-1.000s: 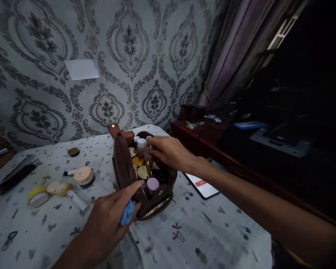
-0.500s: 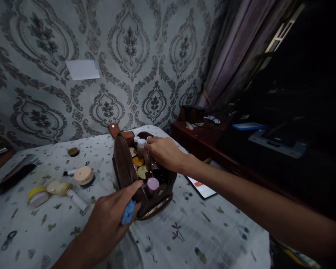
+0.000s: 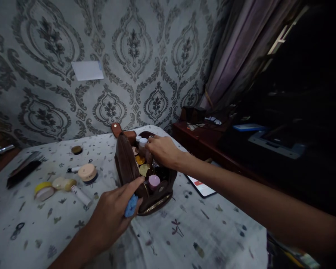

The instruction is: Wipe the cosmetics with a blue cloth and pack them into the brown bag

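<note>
A brown zip makeup bag [image 3: 125, 157] stands unzipped on the patterned cloth [image 3: 156, 243]. Inside are a pink-lidded jar [image 3: 154, 181], white-capped bottles [image 3: 142, 143] and several other small containers. My left hand [image 3: 108, 211] is closed round a crumpled blue cloth [image 3: 131, 206], its forefinger resting against the bag's near left edge. Reaching in from the right, my right hand [image 3: 164, 151] has its fingers bent down at the bag's far right side, beside the white caps. Whatever those fingers grip is hidden.
Left of the bag lie a peach-lidded jar [image 3: 87, 173], a white tube [image 3: 81, 195], a yellow-lidded jar [image 3: 44, 191], a small dark pot [image 3: 76, 150] and a dark brush-like item [image 3: 24, 173]. A phone or tablet [image 3: 203, 186] lies under my right forearm. A reddish-brown desk [image 3: 196, 138] adjoins at right.
The view has shifted slightly, so the scene sits a little further right. Both hands keep nearly the same places at the bag, the right one still inside it.
</note>
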`<state>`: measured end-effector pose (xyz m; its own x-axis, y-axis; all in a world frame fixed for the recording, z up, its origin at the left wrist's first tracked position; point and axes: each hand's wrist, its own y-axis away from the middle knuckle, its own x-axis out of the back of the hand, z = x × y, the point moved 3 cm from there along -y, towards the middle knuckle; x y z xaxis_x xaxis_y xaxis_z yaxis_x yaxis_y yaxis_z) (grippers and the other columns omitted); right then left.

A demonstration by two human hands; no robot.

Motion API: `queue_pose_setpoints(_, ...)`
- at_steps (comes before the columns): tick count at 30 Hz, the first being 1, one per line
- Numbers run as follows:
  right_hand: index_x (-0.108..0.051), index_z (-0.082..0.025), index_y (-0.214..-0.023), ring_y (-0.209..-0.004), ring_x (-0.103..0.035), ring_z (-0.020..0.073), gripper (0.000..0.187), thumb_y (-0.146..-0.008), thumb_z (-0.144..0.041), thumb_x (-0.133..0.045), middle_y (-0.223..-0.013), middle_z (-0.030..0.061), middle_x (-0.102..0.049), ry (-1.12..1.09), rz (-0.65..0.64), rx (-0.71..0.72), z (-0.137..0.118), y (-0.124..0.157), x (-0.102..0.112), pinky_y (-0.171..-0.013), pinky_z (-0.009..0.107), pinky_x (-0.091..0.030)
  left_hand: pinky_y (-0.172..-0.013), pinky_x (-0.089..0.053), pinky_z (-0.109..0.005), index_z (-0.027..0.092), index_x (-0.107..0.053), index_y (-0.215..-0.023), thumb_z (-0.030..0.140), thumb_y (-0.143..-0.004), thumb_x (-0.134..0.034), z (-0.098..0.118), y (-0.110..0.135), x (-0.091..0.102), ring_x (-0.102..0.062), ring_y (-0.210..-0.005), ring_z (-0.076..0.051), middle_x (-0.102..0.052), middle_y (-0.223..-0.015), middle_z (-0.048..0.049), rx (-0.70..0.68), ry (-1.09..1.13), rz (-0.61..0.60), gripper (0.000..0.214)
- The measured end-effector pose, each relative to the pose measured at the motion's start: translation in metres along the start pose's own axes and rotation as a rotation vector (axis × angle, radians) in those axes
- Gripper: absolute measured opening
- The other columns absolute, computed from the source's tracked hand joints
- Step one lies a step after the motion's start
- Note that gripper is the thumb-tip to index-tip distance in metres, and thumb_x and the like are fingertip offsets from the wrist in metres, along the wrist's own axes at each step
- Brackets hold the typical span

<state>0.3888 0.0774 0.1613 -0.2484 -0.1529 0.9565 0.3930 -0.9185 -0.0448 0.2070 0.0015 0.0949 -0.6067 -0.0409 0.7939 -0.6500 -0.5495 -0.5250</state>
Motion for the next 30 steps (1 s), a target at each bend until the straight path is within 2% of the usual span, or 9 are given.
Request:
queue_pose_setpoints(6, -0.071, -0.012, -0.1, -0.103, -0.062, 0.0276, 0.023, -0.093, -0.013, -0.049, -0.111, 0.0165, -0.066, 0.039, 0.02, 0.0, 0.001, 0.001, 0.0, -0.066, 0.028, -0.047, -0.066, -0.058, -0.023, 0.022, -0.045, -0.141, 0.027, -0.097, -0.046, 0.001, -0.004, 0.004, -0.073, -0.082, -0.017, -0.074, -0.112, -0.0084, 0.058, 0.057, -0.055, 0.045)
queue_pose_setpoints(11, -0.072, -0.013, -0.1, -0.102, -0.064, 0.0255, 0.024, -0.093, -0.014, -0.049, -0.112, 0.0144, -0.066, -0.026, -0.007, -0.019, 0.004, 0.005, 0.008, -0.07, 0.027, -0.046, -0.068, -0.057, -0.023, 0.024, -0.046, -0.141, 0.025, -0.096, -0.046, 0.002, -0.005, 0.007, -0.072, -0.075, -0.016, -0.074, -0.109, -0.0074, 0.072, 0.073, -0.095, 0.046)
queue_pose_setpoints(17, -0.072, -0.015, -0.101, -0.101, -0.064, 0.0243, 0.024, -0.093, -0.015, -0.049, -0.111, 0.0136, -0.066, -0.045, -0.008, -0.036, 0.003, 0.008, 0.011, -0.069, 0.026, -0.045, -0.058, -0.05, -0.02, 0.025, -0.043, -0.143, 0.026, -0.096, -0.045, 0.002, -0.002, 0.008, -0.065, -0.061, -0.014, -0.071, -0.081, -0.0003, 0.084, 0.062, -0.104, 0.047)
queue_pose_setpoints(22, -0.07, -0.014, -0.104, -0.1, -0.064, 0.025, 0.025, -0.093, -0.015, -0.048, -0.106, 0.0145, -0.067, 0.038, 0.016, 0.074, -0.002, 0.004, 0.008, -0.072, 0.029, -0.049, -0.054, -0.044, -0.019, 0.027, -0.041, -0.144, 0.029, -0.096, -0.045, 0.002, 0.001, 0.006, -0.061, -0.056, -0.014, -0.063, -0.07, 0.0035, 0.114, 0.023, -0.131, 0.048)
queue_pose_setpoints(30, -0.069, -0.01, -0.106, -0.105, -0.064, 0.0284, 0.026, -0.093, -0.01, -0.047, -0.112, 0.0185, -0.064, 0.208, -0.024, 0.205, -0.002, -0.008, 0.005, -0.076, 0.033, -0.053, -0.049, -0.038, -0.018, 0.027, -0.041, -0.144, 0.028, -0.095, -0.045, 0.004, 0.001, 0.007, -0.052, -0.048, -0.013, -0.05, -0.057, 0.0076, 0.119, 0.028, -0.129, 0.05)
